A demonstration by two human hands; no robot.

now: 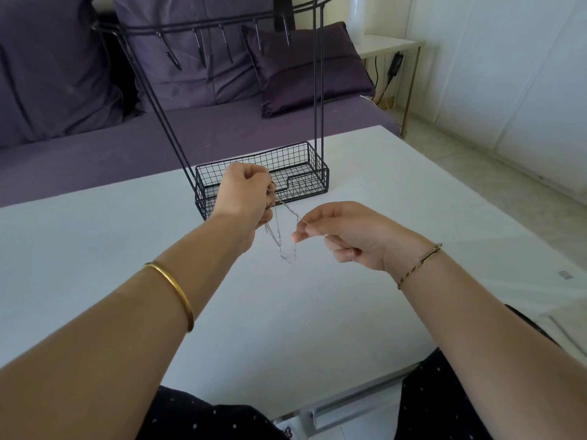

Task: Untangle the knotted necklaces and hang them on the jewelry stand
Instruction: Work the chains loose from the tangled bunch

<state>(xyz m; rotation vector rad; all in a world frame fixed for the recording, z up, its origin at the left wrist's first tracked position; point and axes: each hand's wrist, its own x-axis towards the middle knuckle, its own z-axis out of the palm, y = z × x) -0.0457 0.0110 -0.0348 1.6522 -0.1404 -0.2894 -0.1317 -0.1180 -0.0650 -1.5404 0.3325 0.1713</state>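
You hold the silver necklaces (pixel 281 235) pinched in both hands, left hand (pixel 246 198) and right hand (pixel 341 235), above the counter (pixel 95 249). They look tangled; the jewelry stand (pixel 263 179) hooks hang bare.

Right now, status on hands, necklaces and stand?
Left hand grips bunched necklaces; right hand pinches one strand. Chains hang looped between them, above the table. Jewelry stand behind, hooks bare, nothing blocking.
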